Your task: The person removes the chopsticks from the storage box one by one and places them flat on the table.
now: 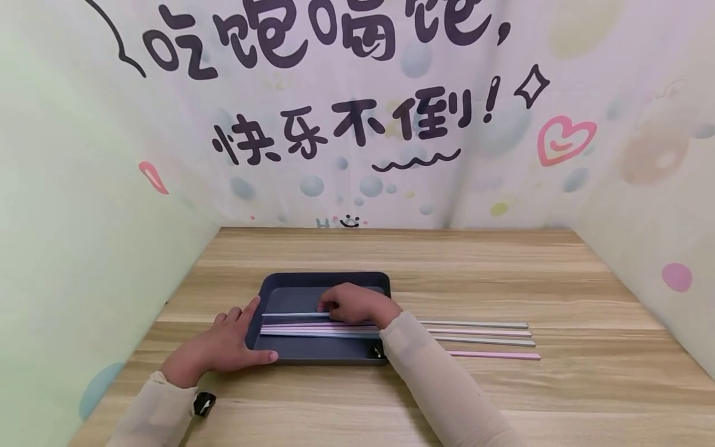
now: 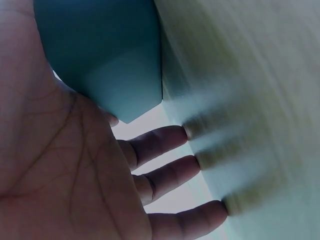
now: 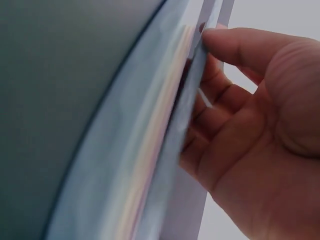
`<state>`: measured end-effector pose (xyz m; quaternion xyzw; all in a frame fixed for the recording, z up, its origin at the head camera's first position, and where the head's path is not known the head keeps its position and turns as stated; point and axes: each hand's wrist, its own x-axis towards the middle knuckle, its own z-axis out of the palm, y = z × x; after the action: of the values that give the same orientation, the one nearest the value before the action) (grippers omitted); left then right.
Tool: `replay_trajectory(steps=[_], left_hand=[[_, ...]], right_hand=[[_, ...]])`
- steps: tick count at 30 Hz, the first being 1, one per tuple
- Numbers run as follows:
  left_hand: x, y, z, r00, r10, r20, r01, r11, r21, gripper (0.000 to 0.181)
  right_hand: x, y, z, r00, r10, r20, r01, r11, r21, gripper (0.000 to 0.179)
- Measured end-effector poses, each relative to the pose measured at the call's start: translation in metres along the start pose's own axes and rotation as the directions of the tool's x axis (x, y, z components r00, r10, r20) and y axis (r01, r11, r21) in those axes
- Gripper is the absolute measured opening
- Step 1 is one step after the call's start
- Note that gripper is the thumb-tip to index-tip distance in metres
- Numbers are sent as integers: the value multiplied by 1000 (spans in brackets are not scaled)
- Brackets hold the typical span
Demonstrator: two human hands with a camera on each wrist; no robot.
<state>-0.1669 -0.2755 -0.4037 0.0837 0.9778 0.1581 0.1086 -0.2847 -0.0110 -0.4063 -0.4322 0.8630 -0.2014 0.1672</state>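
From here I have the blue stick (image 1: pixel 296 315) pinched in my right hand (image 1: pixel 357 303), its length running left-right across the tray (image 1: pixel 318 349) and past the right edge. Its left end points toward my left hand (image 1: pixel 229 341), spread at the near-left corner.

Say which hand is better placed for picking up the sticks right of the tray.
Probably the right hand: it is nearer those sticks, though it should first release the blue stick it pinches. The left hand is farther, against the left side of the tray.
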Motion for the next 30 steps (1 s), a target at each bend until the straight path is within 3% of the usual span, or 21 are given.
replay_trajectory(steps=[17,30], left_hand=[[1,0,3,1000,-23,6,23,1000,5,124],[0,0,0,1000,2,-10,-2,1000,7,124]], right_hand=[[-12,-7,-20,998,-66,-11,65,997,-28,25],[-33,-11,-42,994,-87,-62,85,996,-32,24]])
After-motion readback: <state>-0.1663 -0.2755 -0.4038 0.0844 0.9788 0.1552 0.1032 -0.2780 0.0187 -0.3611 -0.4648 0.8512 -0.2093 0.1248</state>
